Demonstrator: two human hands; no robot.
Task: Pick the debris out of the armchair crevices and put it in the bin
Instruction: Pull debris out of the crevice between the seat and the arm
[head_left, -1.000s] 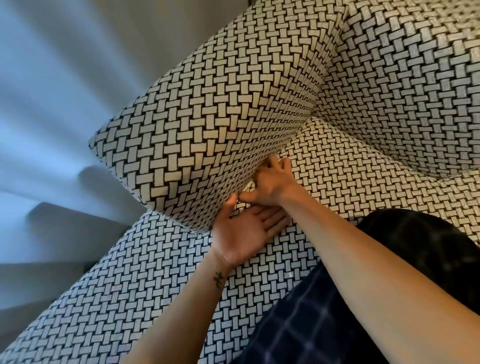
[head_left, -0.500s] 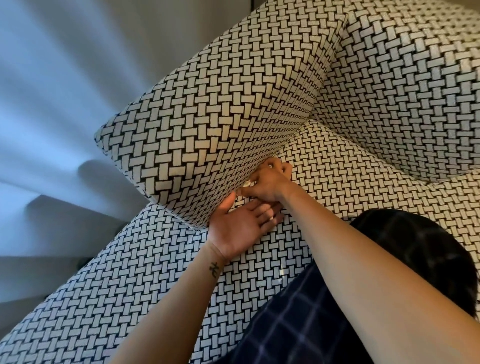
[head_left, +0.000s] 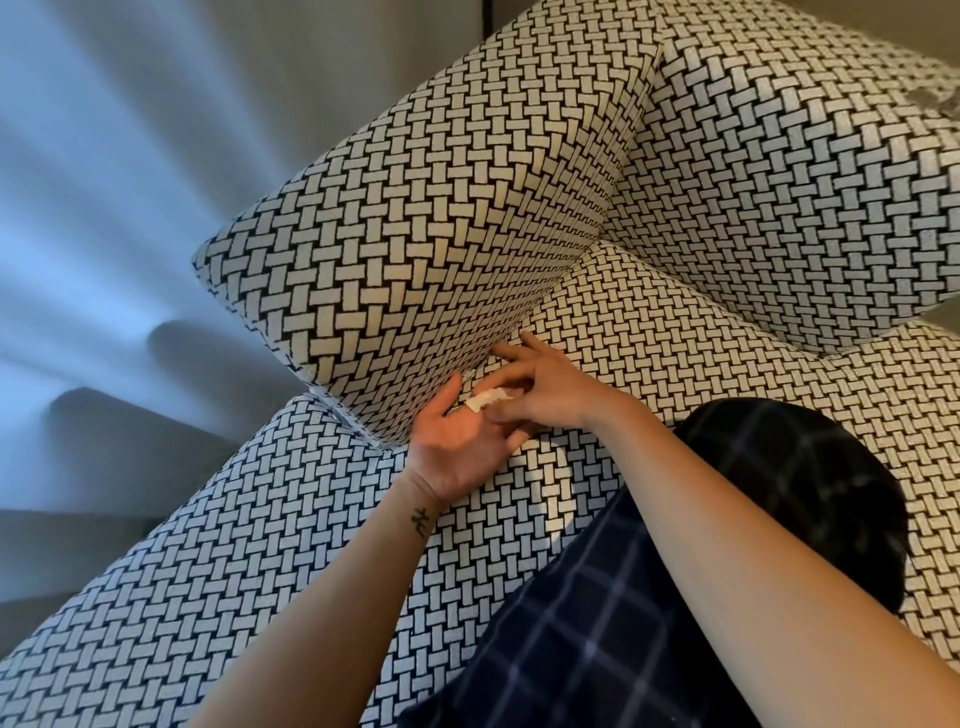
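Note:
The armchair is covered in black-and-white woven fabric; its armrest (head_left: 415, 249) stands on the left and the seat cushion (head_left: 649, 332) runs beside it. Where the two meet lies the crevice (head_left: 540, 296). A small whitish scrap of debris (head_left: 485, 400) is pinched in the fingers of my right hand (head_left: 545, 389), just out of the crevice. My left hand (head_left: 457, 441) lies palm up right under it, fingers spread, thumb against the armrest. No bin is in view.
The armchair's backrest (head_left: 789, 171) rises at the upper right. A knee in dark checked trousers (head_left: 649, 613) rests on the seat at the lower right. Grey curtain folds (head_left: 104, 208) hang left of the armchair.
My right hand has drawn back out of the crevice with the whitish scrap now showing in its fingers. My left hand has stayed cupped beneath it.

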